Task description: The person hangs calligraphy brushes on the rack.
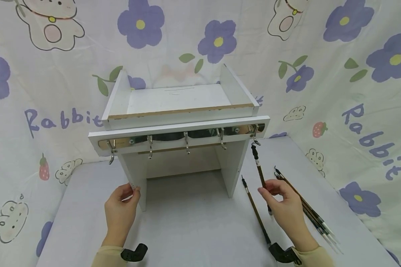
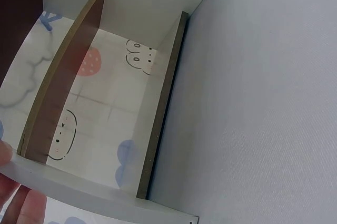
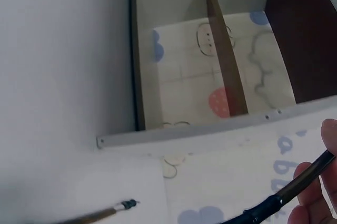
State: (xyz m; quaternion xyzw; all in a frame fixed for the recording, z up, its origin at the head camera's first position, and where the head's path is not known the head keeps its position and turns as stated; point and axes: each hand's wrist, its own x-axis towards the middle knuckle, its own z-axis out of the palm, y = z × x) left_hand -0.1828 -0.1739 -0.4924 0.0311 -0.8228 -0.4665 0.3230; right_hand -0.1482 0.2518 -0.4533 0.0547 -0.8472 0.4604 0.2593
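My right hand (image 1: 285,205) pinches the brown shaft of a calligraphy brush (image 1: 259,171) between thumb and fingers. The brush is nearly upright, and the small loop at its top end is right at the tip of the rightmost metal hook (image 1: 255,134). That hook belongs to a row of several along the front rail of a white shelf unit (image 1: 178,126). At the shelf's left side panel (image 1: 141,193), my left hand (image 1: 121,211) grips the edge with thumb and fingers. In the right wrist view the brush's dark lower end (image 3: 255,211) shows beside the fingertips (image 3: 310,192).
One more brush (image 1: 255,211) lies on the table (image 1: 187,230) between the shelf and my right hand. Several brushes (image 1: 307,207) are bunched further right. Behind stands a flower-and-rabbit patterned curtain (image 1: 173,55). Black wrist mounts (image 1: 134,253) stick out from both sleeves.
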